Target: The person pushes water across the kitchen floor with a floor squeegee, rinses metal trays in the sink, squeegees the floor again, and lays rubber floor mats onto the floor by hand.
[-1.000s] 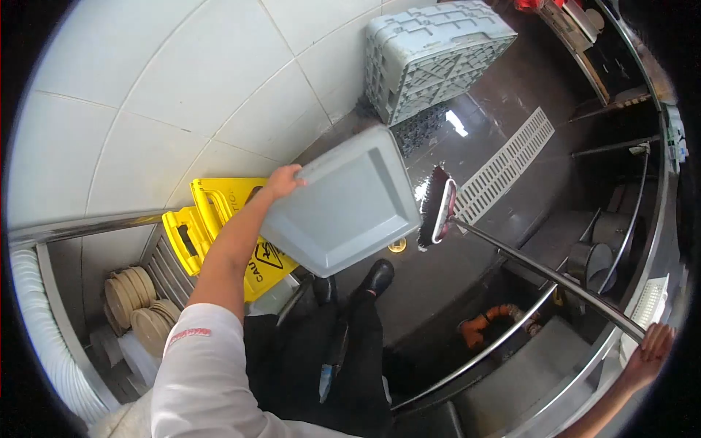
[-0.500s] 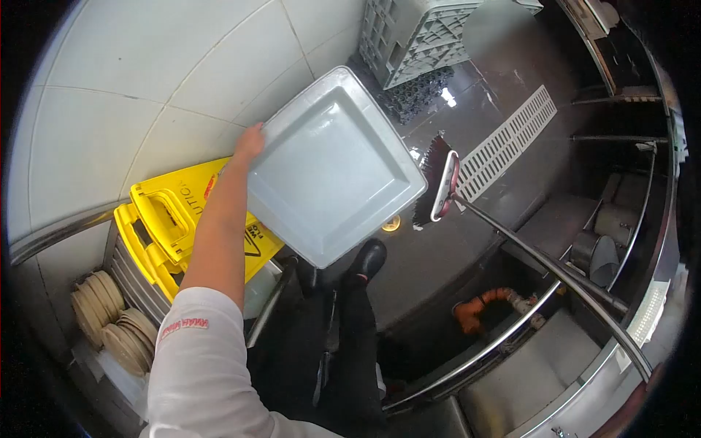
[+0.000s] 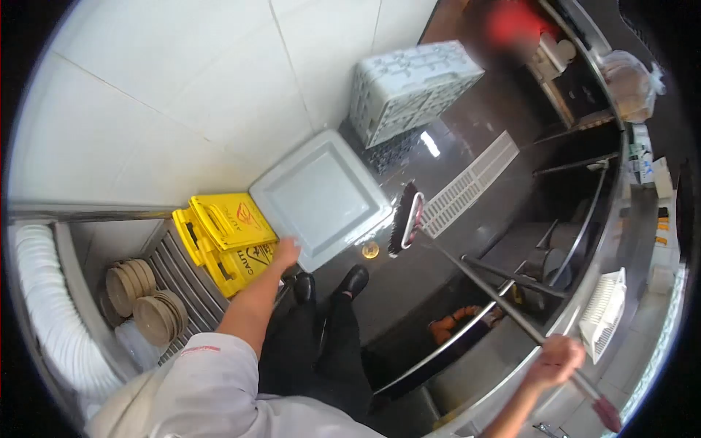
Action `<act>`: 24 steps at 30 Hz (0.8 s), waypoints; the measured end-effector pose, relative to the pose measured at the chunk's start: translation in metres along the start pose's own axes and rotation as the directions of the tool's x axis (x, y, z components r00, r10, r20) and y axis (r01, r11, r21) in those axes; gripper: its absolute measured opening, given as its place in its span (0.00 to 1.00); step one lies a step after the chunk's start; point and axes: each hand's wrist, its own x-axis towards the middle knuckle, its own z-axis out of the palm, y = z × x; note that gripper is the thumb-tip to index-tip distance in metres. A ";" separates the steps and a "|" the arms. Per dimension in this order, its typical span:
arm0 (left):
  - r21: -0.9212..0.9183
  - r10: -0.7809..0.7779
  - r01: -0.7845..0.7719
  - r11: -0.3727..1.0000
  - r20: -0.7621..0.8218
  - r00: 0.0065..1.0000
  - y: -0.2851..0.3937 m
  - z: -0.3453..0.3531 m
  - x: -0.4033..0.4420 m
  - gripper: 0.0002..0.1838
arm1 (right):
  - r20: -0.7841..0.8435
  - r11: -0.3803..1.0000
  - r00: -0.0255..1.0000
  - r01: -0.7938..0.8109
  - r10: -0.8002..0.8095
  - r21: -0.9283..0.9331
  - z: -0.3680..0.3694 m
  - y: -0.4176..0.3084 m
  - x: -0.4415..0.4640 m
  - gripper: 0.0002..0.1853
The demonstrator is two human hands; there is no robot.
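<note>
A square grey tray point(image 3: 318, 193) leans by the tiled wall, beside the yellow caution signs point(image 3: 237, 233). At the tray's lower left edge is my left hand point(image 3: 286, 252); its fingers are blurred, and whether they touch the tray is unclear. My right hand point(image 3: 558, 361) is closed around the metal handle of a long floor brush point(image 3: 412, 219). The brush head stands on the wet dark floor, right of the tray, with its bristles facing the tray.
Upright grey crates point(image 3: 416, 87) stand by the wall. A white drain grate point(image 3: 471, 186) lies in the floor point(image 3: 394, 292). Stacked plates point(image 3: 157, 317) sit on a slatted rack at the left. Metal rails and a white basket point(image 3: 604, 314) are at the right. Part of a person in red point(image 3: 515, 25) shows beyond.
The tray has gone from raised in my left hand to resting low by the wall. My left hand has moved down its edge. My right hand has come back into clearer view on the handle.
</note>
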 end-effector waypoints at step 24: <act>-0.343 -0.028 -0.002 0.940 -0.082 0.996 0.033 -0.104 -0.179 0.18 | -0.181 0.992 0.975 -0.126 0.128 0.024 -0.088 -0.051 -0.004 0.21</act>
